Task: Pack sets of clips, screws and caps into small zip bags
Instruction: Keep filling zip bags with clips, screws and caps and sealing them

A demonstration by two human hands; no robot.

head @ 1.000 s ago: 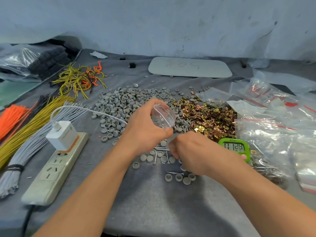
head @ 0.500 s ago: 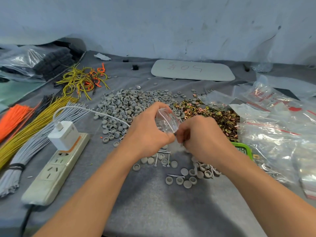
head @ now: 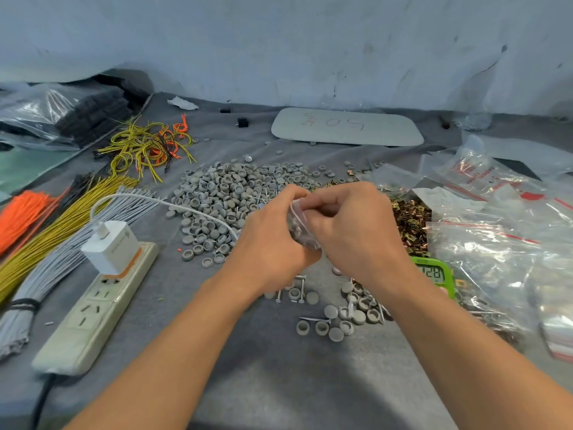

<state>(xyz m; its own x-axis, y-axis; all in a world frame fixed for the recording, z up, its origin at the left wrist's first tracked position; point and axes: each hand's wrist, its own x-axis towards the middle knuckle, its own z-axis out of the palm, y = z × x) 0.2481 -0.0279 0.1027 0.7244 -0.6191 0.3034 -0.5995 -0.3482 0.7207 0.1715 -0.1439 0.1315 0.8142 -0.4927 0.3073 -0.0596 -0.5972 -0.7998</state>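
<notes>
A small clear zip bag (head: 299,226) with dark parts inside is held above the table between both hands. My left hand (head: 269,240) grips its left side and bottom. My right hand (head: 350,225) pinches its top edge with fingers curled over it. Behind lies a big heap of grey caps (head: 229,193), and to the right a pile of brassy clips (head: 409,221). Loose caps and screws (head: 338,315) lie on the grey cloth in front of my hands.
A white power strip (head: 93,308) with a charger plugged in sits at the left beside bundles of yellow, grey and orange ties (head: 46,225). A green timer (head: 434,274) and a heap of clear zip bags (head: 508,243) lie at the right. A pale board (head: 347,127) rests by the wall.
My right hand rose from the loose parts on the cloth to the bag's top edge. Both hands now hold the bag, which has tipped and shows parts inside.
</notes>
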